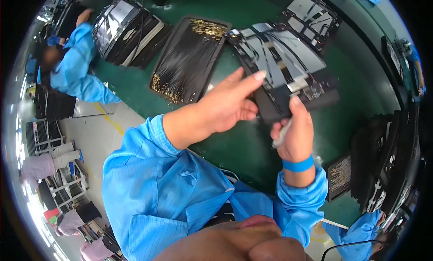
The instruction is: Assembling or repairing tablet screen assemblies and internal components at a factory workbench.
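In front of me is an opened tablet-like assembly (288, 58), with silver battery panels, black ribbon cables and a small circuit board at its near end. It sits tilted over a black foam-like block (322, 100). My left hand (225, 103) grips its left edge, thumb on top and the other fingers curled beside and below. At the near edge, my right hand (295, 132) is closed, its thumb on the edge by the circuit board. A soft whitish piece (282, 134) shows against the right hand's curled fingers; what it is I cannot tell.
A black tray (189, 58) of thin dark strips with gold ends lies left on the green table (225, 146). Stacked assemblies (128, 33) stand far left, another assembly (311, 17) behind mine. A smaller tray (339, 177) sits right. Co-workers in blue (83, 67) are nearby.
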The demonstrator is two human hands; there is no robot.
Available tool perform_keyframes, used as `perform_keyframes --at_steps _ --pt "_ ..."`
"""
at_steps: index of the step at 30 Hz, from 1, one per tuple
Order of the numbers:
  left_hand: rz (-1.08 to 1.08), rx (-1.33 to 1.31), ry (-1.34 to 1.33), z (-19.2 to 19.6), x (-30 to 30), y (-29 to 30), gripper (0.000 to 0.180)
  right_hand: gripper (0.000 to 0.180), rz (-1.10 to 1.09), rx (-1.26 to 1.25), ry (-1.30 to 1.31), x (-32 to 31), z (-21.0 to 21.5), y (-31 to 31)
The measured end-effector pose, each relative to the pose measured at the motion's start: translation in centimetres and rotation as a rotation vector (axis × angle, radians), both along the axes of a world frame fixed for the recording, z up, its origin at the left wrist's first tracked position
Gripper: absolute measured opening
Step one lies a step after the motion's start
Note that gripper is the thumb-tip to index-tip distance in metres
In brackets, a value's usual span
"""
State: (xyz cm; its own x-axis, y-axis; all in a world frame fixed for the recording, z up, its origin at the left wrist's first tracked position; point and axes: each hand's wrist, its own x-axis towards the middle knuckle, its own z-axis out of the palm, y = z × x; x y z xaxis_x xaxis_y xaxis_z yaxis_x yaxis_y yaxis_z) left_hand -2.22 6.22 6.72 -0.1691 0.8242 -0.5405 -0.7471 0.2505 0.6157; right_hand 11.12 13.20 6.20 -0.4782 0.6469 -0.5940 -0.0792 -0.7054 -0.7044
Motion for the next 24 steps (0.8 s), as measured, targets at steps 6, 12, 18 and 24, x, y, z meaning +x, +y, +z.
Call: perform_keyframes --at_steps 6,12,18,24 --pt "0.183 0.115 0.130 1.4 -1.1 2.5 0.042 0.023 0.017 0.229 0.088 -4.1 2.9 1.3" --pt "0.387 0.222 0.104 0.3 -7.4 6.1 0.026 0.042 0.341 0.311 0.095 -8.6 1.5 5.3" --pt "0.613 0.213 0.100 -4.3 -18.1 10.5 0.011 0.048 0.430 0.390 -0.146 -3.6 -3.2 4.1" --pt "0.042 0.307 0.038 -9.1 -19.5 13.8 0.068 0.040 0.113 0.002 -0.279 3.4 -5.8 -0.2"
